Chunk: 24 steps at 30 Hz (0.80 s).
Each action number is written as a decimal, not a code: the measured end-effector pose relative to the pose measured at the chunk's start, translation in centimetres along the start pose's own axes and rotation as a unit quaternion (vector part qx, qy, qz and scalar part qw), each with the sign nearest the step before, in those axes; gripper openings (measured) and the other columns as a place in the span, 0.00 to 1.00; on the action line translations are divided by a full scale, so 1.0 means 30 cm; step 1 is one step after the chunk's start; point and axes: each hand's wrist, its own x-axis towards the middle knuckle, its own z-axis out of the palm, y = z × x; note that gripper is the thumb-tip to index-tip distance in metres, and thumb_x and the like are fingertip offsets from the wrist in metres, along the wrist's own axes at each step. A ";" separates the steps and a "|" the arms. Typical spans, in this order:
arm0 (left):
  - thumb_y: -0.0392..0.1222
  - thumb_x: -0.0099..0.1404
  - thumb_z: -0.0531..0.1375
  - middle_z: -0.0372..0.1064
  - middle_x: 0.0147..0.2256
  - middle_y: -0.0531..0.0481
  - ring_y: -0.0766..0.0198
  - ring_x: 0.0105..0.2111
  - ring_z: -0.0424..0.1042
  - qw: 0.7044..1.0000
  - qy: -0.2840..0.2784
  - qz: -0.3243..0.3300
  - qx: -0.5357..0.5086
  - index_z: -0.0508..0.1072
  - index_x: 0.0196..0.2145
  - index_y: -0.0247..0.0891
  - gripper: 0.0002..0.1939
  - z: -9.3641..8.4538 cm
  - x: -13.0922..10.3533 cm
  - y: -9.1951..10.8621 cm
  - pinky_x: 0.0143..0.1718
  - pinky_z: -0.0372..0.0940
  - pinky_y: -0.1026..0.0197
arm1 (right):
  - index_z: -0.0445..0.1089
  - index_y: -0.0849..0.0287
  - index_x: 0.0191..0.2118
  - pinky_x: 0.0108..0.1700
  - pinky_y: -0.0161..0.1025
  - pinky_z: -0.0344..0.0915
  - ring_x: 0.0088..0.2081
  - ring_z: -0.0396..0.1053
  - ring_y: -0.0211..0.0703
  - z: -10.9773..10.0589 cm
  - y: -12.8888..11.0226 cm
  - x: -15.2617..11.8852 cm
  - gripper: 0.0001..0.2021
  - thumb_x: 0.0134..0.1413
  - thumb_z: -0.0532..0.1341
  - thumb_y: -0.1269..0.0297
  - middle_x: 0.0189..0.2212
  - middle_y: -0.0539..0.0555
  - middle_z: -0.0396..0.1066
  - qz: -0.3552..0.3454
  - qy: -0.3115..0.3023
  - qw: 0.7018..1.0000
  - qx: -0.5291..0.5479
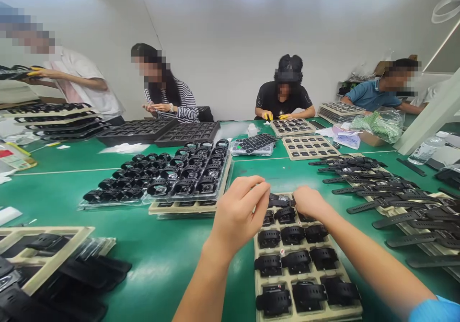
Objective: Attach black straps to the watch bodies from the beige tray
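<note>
A black smartwatch (282, 199) spans the space between my two hands, above the far end of a beige tray (259, 280). My left hand (240, 212) is closed with curled fingers at the watch's left end; its thumb is mostly hidden. At the opposite end, my right hand (309, 202) is closed too, and its fingertips are out of sight behind the knuckles. Rows of black watches (296, 262) with looped straps fill the tray's compartments beneath my forearms. Exactly where each hand grips the strap cannot be made out.
Left of centre stand clear trays of watches (185, 187). Watches with straps laid flat (386, 188) cover trays to the right; another tray (84, 235) lies near left. Co-workers sit across the green table (154, 245). A bottle (427, 149) stands at right.
</note>
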 end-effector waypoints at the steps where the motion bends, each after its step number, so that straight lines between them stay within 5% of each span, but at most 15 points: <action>1: 0.27 0.67 0.61 0.75 0.38 0.44 0.58 0.40 0.74 1.000 0.003 -0.001 0.000 0.73 0.42 0.37 0.09 -0.001 0.000 0.001 0.42 0.71 0.57 | 0.71 0.61 0.53 0.47 0.48 0.74 0.46 0.74 0.48 -0.003 0.004 -0.002 0.14 0.68 0.64 0.61 0.51 0.59 0.72 -0.001 0.016 1.000 -0.002; 9: 0.31 0.70 0.59 0.76 0.40 0.45 0.57 0.42 0.73 0.999 -0.022 -0.036 -0.020 0.74 0.43 0.39 0.07 0.001 -0.004 0.001 0.44 0.70 0.55 | 0.73 0.61 0.42 0.48 0.50 0.68 0.44 0.71 0.50 -0.078 0.006 -0.044 0.04 0.68 0.61 0.68 0.38 0.55 0.75 -0.056 0.262 0.963 0.026; 14: 0.42 0.72 0.58 0.71 0.56 0.41 0.50 0.58 0.66 0.970 -0.106 -0.193 -0.104 0.71 0.56 0.40 0.16 0.019 -0.007 -0.007 0.54 0.66 0.50 | 0.73 0.57 0.39 0.47 0.47 0.63 0.44 0.69 0.51 -0.184 -0.015 -0.103 0.10 0.70 0.55 0.71 0.42 0.57 0.79 -0.159 0.434 0.881 0.105; 17: 0.49 0.73 0.56 0.69 0.58 0.43 0.50 0.59 0.66 0.893 -0.135 -0.326 -0.279 0.70 0.58 0.44 0.19 0.035 -0.002 0.007 0.50 0.69 0.55 | 0.73 0.54 0.37 0.50 0.45 0.63 0.44 0.69 0.48 -0.245 -0.051 -0.143 0.11 0.71 0.55 0.68 0.43 0.52 0.80 -0.237 0.493 0.825 0.144; 21: 0.51 0.71 0.59 0.73 0.34 0.50 0.61 0.35 0.74 0.721 -0.119 -0.424 -0.535 0.74 0.40 0.39 0.13 0.066 0.007 0.030 0.38 0.69 0.61 | 0.73 0.52 0.38 0.52 0.46 0.63 0.44 0.70 0.47 -0.293 -0.091 -0.175 0.09 0.68 0.59 0.71 0.41 0.49 0.80 -0.290 0.535 0.766 0.207; 24: 0.49 0.65 0.67 0.68 0.27 0.55 0.68 0.28 0.70 0.635 -0.050 -0.461 -0.617 0.70 0.31 0.37 0.14 0.086 0.009 0.031 0.33 0.67 0.65 | 0.74 0.53 0.44 0.56 0.52 0.61 0.51 0.67 0.53 -0.290 -0.093 -0.232 0.07 0.61 0.65 0.70 0.51 0.57 0.75 -0.247 0.559 0.736 0.292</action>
